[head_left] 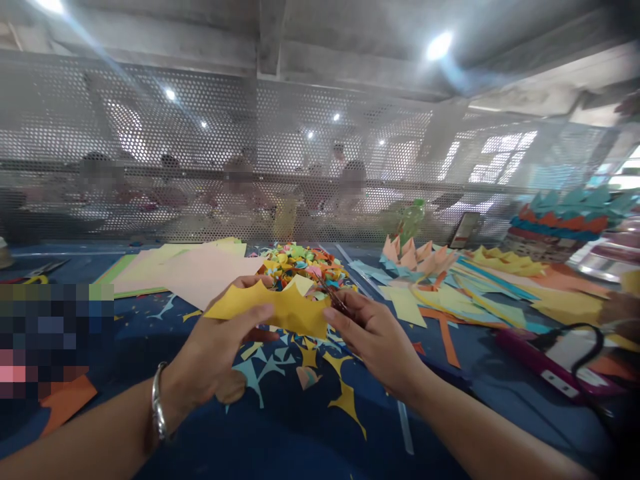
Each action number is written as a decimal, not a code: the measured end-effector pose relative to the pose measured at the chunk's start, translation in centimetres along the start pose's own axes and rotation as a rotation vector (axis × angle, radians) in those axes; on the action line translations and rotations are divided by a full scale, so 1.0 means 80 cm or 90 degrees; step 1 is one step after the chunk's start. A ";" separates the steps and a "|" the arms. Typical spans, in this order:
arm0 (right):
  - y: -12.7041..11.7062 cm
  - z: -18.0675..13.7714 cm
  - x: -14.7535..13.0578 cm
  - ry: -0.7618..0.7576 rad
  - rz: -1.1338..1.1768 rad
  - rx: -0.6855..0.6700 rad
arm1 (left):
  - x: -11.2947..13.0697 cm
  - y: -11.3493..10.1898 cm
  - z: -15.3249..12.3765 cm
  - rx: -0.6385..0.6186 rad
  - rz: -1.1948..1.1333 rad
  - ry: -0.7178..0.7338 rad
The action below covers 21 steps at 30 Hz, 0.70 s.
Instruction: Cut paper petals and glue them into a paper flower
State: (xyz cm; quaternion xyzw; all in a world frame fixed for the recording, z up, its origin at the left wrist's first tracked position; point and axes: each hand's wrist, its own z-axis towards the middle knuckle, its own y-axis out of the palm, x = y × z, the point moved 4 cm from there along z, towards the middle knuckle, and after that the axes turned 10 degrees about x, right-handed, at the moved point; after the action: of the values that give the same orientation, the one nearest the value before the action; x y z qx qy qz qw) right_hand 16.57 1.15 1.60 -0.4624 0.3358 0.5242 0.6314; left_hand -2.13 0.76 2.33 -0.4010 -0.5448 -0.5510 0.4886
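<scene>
My left hand [220, 343], with a silver bangle at the wrist, pinches a strip of yellow paper [273, 310] between thumb and fingers. Curved notches and points run along the strip's upper edge. My right hand [373, 333] is closed around small dark scissors [336, 299], whose handles are mostly hidden by the fingers. Their thin blades point up and left, and my right thumb touches the strip's right end. Just behind lies a heap of small colourful paper pieces [310, 260]. Below the hands, yellow cut-offs [347, 400] and light blue scraps [255, 377] lie on the dark blue cloth.
Pale paper sheets [180, 270] lie at left, near yellow-handled scissors [37, 277]. Folded peach paper points [417, 257] stand right of the heap. A purple power strip [555, 367] with a black cord lies at far right. A perforated metal screen [210, 153] borders the table's back.
</scene>
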 end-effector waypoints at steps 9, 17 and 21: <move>0.003 -0.003 -0.005 -0.041 -0.006 -0.015 | 0.000 -0.001 0.003 0.059 0.075 0.080; 0.001 -0.002 -0.007 -0.061 0.026 0.010 | -0.009 -0.002 0.007 0.004 -0.022 -0.081; 0.005 -0.004 -0.005 -0.045 0.040 -0.020 | -0.015 0.006 0.004 -0.048 -0.006 -0.160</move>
State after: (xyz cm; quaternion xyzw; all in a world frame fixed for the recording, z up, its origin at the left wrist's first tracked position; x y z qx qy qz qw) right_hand 16.15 0.71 1.76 -0.4429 0.3195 0.5649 0.6186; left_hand -1.45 1.20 1.25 -0.4822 -0.5826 -0.5190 0.3983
